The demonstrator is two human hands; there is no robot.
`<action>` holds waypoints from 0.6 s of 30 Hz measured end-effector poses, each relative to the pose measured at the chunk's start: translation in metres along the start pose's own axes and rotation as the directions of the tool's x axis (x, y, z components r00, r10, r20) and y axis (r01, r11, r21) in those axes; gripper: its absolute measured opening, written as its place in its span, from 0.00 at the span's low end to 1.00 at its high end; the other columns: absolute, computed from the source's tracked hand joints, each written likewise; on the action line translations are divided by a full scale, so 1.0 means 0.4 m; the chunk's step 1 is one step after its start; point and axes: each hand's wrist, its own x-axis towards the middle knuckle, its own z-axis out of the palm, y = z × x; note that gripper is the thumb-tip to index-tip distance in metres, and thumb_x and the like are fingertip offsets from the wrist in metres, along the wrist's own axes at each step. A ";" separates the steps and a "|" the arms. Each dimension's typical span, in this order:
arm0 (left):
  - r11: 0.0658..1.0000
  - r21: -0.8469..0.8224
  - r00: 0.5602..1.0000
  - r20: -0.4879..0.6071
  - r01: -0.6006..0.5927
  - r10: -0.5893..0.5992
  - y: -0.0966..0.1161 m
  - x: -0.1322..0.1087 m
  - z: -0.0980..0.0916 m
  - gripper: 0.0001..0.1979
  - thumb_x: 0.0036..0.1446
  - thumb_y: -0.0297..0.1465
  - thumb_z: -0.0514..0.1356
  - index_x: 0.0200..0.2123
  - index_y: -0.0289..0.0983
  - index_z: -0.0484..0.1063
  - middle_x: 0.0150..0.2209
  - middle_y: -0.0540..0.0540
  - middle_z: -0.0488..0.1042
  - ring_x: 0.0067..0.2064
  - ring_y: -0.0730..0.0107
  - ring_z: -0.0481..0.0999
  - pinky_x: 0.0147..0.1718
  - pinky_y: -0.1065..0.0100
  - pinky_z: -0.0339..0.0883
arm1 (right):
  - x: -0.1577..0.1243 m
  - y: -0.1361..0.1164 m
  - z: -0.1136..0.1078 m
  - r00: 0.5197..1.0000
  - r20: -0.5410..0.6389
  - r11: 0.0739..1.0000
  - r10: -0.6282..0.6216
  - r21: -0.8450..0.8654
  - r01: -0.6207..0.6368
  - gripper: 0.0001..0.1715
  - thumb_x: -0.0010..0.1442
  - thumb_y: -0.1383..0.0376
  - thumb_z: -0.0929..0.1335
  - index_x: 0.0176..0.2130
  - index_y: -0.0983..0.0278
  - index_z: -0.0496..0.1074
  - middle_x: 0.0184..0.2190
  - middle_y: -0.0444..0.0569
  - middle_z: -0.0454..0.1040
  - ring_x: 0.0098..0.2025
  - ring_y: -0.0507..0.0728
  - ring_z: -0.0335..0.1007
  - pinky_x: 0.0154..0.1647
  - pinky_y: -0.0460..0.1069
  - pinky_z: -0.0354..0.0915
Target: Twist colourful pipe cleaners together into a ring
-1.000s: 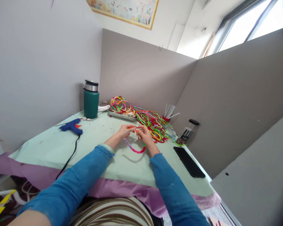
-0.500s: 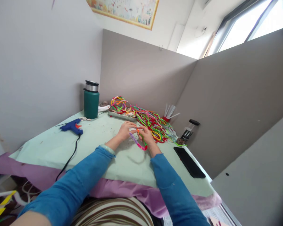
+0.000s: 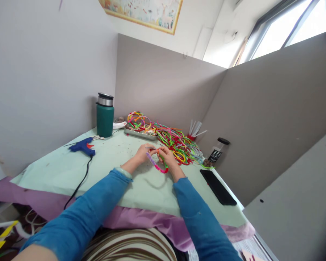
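A curved band of fuzzy pipe cleaner (image 3: pixel 159 169), coloured purple, pink, red and green, hangs in a loop below my fingers. My right hand (image 3: pixel 167 156) is closed, pinching it where green meets orange. Fingertips of my left hand (image 3: pixel 144 153) are pinched together on the thin pale end, close beside the right fingertips. Both hands are held over the middle of the table, just in front of a heap of loose pipe cleaners (image 3: pixel 176 143). The exact grip of the fingertips is too small to make out.
At the left lie a blue glue gun (image 3: pixel 83 146) with its cord and a green flask (image 3: pixel 105 117). A metal tray (image 3: pixel 141 135) with coloured loops stands at the back. Rightward are a clear jar (image 3: pixel 216 153), a black phone (image 3: pixel 217 187) and glue sticks (image 3: pixel 195 128). Grey partitions (image 3: pixel 163 79) enclose the table.
The left fingers have curled in slightly and lowered at the pipe cleaner. The purple end of the loop has swung a little to the left. The right hand has barely moved.
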 end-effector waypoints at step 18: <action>0.969 -0.227 0.986 0.152 0.099 -0.065 -0.002 -0.001 -0.004 0.17 0.52 0.40 0.52 0.27 0.32 0.71 0.17 0.52 0.64 0.21 0.75 0.62 0.21 0.74 0.54 | 0.000 -0.002 0.000 0.993 -0.048 0.983 -0.111 -0.152 0.103 0.13 0.54 0.56 0.64 0.36 0.62 0.66 0.22 0.40 0.65 0.18 0.47 0.55 0.16 0.43 0.52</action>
